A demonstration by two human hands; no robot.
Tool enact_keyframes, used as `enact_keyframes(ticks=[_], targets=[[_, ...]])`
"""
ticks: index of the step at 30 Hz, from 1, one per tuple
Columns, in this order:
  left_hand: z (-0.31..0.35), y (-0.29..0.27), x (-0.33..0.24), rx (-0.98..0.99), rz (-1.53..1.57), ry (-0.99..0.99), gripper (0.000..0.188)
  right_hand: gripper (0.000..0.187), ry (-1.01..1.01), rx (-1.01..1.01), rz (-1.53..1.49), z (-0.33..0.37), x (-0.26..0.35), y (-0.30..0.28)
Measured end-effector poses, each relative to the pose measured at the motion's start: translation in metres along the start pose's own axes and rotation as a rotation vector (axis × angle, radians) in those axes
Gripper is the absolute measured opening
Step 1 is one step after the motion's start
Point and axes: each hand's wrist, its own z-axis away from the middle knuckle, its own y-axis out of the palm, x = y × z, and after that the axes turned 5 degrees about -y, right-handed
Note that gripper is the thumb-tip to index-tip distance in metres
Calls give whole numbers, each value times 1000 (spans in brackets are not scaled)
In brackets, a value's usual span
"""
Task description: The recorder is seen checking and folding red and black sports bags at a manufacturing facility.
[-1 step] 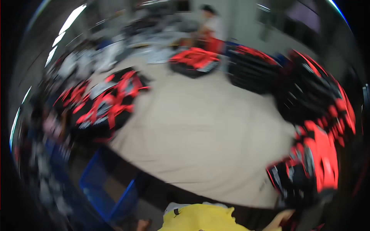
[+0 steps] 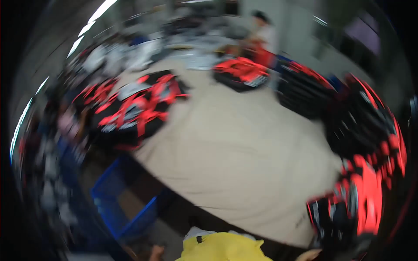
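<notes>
My left hand (image 2: 156,252) hangs low beside my yellow top, above the floor and to the right of a blue plastic crate (image 2: 101,213). It is blurred, and I see nothing in it. My right hand (image 2: 308,255) is at the lower edge, by the near right corner of the cloth-covered table (image 2: 235,148). Close to it lies a stack of red and black garments (image 2: 369,198). Its fingers are smeared and partly cut off, so whether it touches the stack cannot be made out.
More red and black garments (image 2: 139,108) lie spread at the table's left. A smaller pile (image 2: 241,74) sits at its far side. Tall dark stacks (image 2: 305,93) line the right. Beyond the table stands a person (image 2: 263,37); white bundles (image 2: 117,58) are heaped at the far left.
The whole view has swung, so the table and garment piles sit farther right and mostly lower. My right hand shows less, nearer the lower edge; my left hand stays low by my side.
</notes>
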Motion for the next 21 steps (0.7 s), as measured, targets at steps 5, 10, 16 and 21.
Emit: enact_keyframes(ticks=[5,10,16,21], targets=[[-41,24,49,243,-140,247,29,64,-969,1137,256,314,-66,30],[-61,59,57,187,100,66,37,23,-1030,1838,-220,504,154,13],[-59,-41,-1,266,428,22,43,48,-411,1921,89,476,150,120],[-65,-42,-18,331,420,-202,41,50,187,1774,104,464,145,129]])
